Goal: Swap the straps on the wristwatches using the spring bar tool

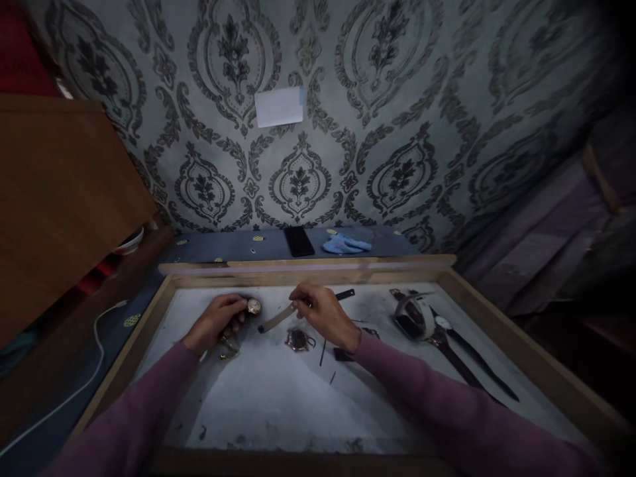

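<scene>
My left hand [223, 318] is closed, with a small gold-coloured watch [254, 306] between thumb and fingertips. Just below that hand, a gold-coloured metal piece [227, 348] lies on the white work surface [248, 404]. My right hand [322, 315] pinches the upper end of a tan watch strap [275, 319], whose dark lower tip points left. Between the two hands, a round watch case [298, 340] with a dark face rests on the surface. Dark strap pieces and a thin tool [322, 353] lie near my right wrist, partly hidden by it.
A wooden rim [308, 270] frames the surface. On the right lie a white-banded headpiece [422, 317] and watches with long dark straps [477, 354]. Behind the rim are a black phone [299, 241] and a blue glove [346, 244]. A wooden cabinet [64, 212] stands at left.
</scene>
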A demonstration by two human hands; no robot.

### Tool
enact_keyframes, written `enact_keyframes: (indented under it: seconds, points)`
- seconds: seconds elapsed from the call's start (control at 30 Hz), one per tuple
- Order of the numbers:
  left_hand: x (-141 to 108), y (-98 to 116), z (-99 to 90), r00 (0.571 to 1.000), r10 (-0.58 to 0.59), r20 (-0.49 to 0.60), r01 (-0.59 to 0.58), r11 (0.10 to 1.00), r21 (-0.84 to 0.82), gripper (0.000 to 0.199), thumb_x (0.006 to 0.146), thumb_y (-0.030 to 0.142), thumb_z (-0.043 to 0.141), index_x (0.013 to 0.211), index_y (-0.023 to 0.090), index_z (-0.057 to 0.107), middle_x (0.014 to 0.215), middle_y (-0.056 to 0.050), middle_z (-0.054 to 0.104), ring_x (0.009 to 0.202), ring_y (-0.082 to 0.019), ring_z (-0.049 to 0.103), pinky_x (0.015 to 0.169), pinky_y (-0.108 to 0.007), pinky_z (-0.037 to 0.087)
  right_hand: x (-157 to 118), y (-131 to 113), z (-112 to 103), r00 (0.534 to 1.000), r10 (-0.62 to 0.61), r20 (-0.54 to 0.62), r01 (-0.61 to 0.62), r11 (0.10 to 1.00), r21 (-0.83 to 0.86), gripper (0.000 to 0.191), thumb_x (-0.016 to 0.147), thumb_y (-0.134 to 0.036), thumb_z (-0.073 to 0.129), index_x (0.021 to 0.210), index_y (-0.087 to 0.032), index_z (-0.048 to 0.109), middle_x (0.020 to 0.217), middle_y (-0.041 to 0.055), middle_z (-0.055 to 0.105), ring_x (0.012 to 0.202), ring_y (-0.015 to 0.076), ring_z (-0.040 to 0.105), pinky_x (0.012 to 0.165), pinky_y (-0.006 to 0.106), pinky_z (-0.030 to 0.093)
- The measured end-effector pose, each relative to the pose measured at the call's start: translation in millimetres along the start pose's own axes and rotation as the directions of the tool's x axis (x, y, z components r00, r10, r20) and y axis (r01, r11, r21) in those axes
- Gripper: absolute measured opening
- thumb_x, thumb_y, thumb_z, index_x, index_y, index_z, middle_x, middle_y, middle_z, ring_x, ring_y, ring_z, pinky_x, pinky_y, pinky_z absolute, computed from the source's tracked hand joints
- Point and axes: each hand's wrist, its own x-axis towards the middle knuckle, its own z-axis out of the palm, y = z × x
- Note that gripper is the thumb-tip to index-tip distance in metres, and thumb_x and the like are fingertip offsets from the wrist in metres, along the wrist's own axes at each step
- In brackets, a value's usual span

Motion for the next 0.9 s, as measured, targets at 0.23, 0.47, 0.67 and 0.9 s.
enact_keyframes:
  seconds: [0.23, 0.47, 0.67, 0.9]
  points:
    - [6, 3, -26.2, 0.979, 0.152, -0.133, -0.135, 0.982, 0.130, 0.025, 0.067, 0.041, 0.064, 0.074, 0.018, 0.057, 0.055, 0.006, 0.051, 0.042, -0.010, 0.043, 0.038, -0.019, 0.022, -1, -2, 5, 0.990, 0.106, 0.089, -0.128, 0.949, 0.289, 0.004, 0.071, -0.018, 0.056, 0.075, -0.017, 0.058, 0.065, -0.0011, 0.060, 0.052, 0.0111, 0.061, 0.048, 0.020, 0.042]
    - [6, 12, -41.6, 0.919, 0.313, -0.239, -0.271, 0.943, 0.192, 0.016, 0.066, 0.033, 0.064, 0.069, 0.018, 0.059, 0.054, 0.006, 0.045, 0.049, -0.011, 0.040, 0.045, -0.020, 0.026, -3, -5, 16, 0.951, 0.195, 0.240, -0.289, 0.839, 0.462, 0.015, 0.067, -0.028, 0.062, 0.075, -0.015, 0.059, 0.051, -0.0029, 0.058, 0.046, 0.0098, 0.056, 0.043, 0.018, 0.038]
    - [-9, 56, -80.8, 0.785, 0.464, -0.410, -0.404, 0.886, 0.229, 0.034, 0.084, 0.051, 0.046, 0.092, 0.019, 0.054, 0.056, 0.010, 0.027, 0.040, -0.008, 0.028, 0.039, -0.017, 0.021, -6, -10, 18, 0.935, 0.176, 0.308, -0.317, 0.805, 0.502, 0.023, 0.065, -0.035, 0.065, 0.075, -0.015, 0.057, 0.049, -0.0036, 0.056, 0.038, 0.0060, 0.042, 0.039, 0.018, 0.030]
    - [-6, 107, -160.6, 0.665, 0.554, -0.501, -0.307, 0.814, 0.493, 0.027, 0.096, 0.037, 0.052, 0.108, 0.014, 0.059, 0.093, -0.004, 0.064, 0.072, -0.015, 0.063, 0.063, -0.030, 0.054, -3, -6, 19, 0.901, 0.192, 0.390, -0.374, 0.800, 0.470, 0.036, 0.061, -0.046, 0.066, 0.078, -0.017, 0.055, 0.048, -0.0031, 0.057, 0.036, 0.0058, 0.038, 0.039, 0.019, 0.027]
